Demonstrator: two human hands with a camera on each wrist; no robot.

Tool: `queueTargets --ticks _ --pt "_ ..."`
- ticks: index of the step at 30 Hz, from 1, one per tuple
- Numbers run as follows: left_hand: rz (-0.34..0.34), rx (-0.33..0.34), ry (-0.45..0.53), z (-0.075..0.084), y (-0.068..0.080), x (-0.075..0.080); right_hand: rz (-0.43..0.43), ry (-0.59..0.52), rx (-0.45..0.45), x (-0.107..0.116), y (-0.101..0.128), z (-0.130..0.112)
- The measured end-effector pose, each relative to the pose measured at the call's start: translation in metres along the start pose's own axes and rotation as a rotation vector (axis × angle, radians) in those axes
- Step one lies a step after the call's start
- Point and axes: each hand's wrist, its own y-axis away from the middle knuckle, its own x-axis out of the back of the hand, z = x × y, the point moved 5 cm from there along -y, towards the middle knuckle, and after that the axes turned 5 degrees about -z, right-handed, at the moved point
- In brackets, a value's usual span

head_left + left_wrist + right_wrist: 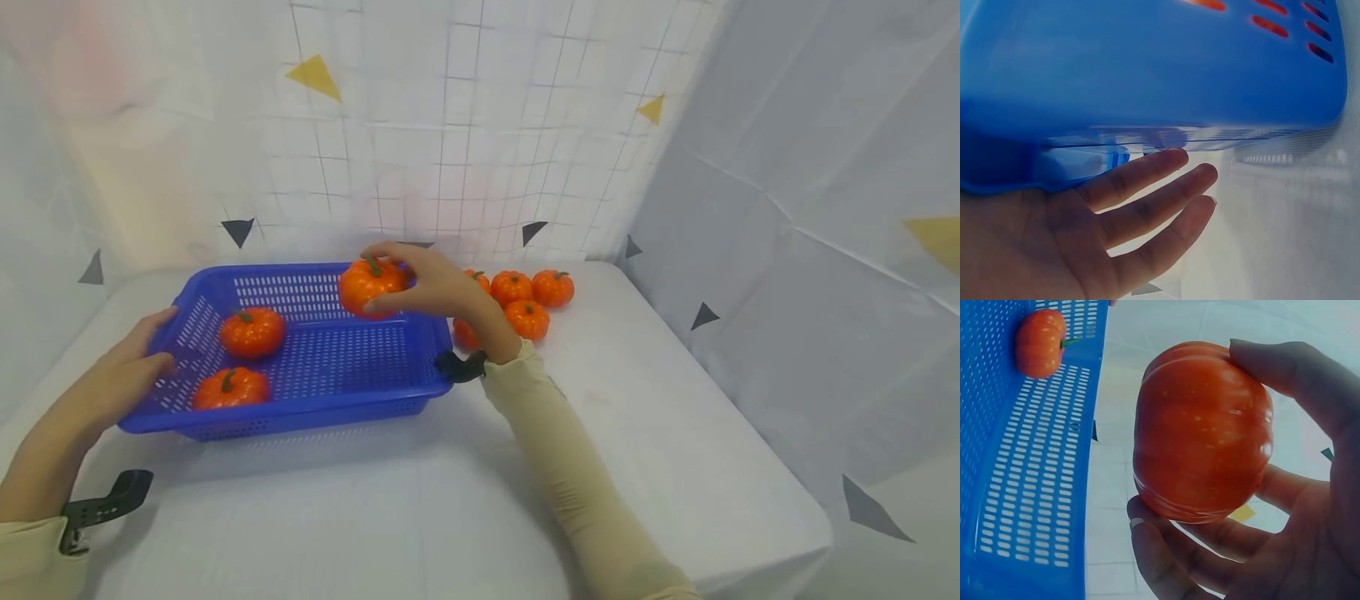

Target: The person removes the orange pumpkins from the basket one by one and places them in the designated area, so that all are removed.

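In the head view my right hand (pixel 427 283) holds a small orange pumpkin (pixel 367 287) with a green stem above the right half of a blue basket (pixel 330 406). Thumb and fingers curve round the pumpkin (pixel 1204 434) in the right wrist view. At the basket's left end, my left hand (pixel 120 375) holds the rim, its thumb over the edge. Three of its fingers (pixel 1147 212) extend loosely below the rim in the left wrist view; the thumb is hidden there. Inside the basket's left part sit two more pumpkins, one farther back (pixel 252 332) and one nearer (pixel 231 388).
Several orange pumpkins (pixel 527 320) are grouped on the white table (pixel 645 425) just right of the basket, partly hidden by my right forearm. A white grid-patterned sheet (pixel 480 125) hangs behind the table, and a grey-white sheet (pixel 810 167) stands along the right.
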Motion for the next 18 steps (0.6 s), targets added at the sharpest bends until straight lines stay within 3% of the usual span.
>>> queueTargets --ticks 7,18 --pt "0.000 -0.001 -0.002 0.001 0.000 0.000 0.006 -0.016 -0.003 0.008 0.012 0.002" --pt "-0.002 0.000 0.006 0.002 0.002 0.000 -0.099 0.012 0.042 0.027 0.032 0.007"
